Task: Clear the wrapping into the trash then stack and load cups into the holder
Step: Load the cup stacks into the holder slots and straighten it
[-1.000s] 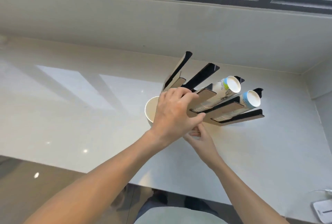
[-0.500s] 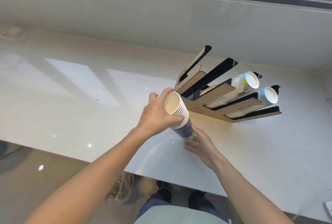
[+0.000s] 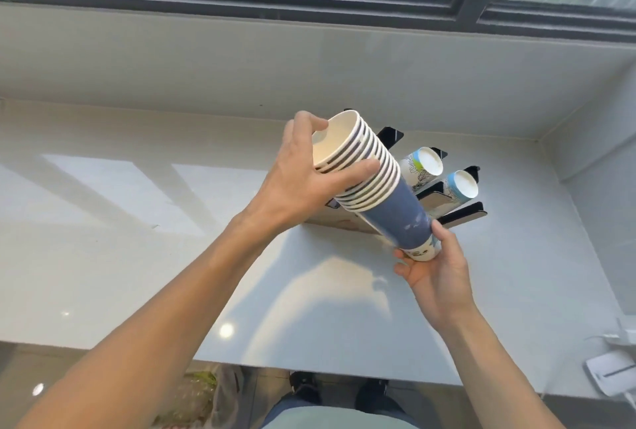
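Note:
A stack of paper cups (image 3: 385, 198), blue-sided with several white rims, hangs tilted in the air above the counter, open end up and to the left. My left hand (image 3: 299, 180) grips the stack around its rims. My right hand (image 3: 430, 267) cups the stack's bottom end. Behind the stack lies the black and brown cup holder (image 3: 461, 217) on the counter. Two of its slots hold cup stacks (image 3: 425, 165) (image 3: 461, 187) with white ends facing me. The stack hides most of the holder's left slots.
The pale counter (image 3: 137, 239) runs under a window sill to a corner on the right. A white device (image 3: 612, 373) with a cable sits at the counter's right edge. A trash bag with clear wrapping (image 3: 196, 394) is on the floor beside my feet.
The cup stack has risen from near the holder's front and tilted up, its open end now higher. Both hands moved up with it, the right hand staying under the bottom end.

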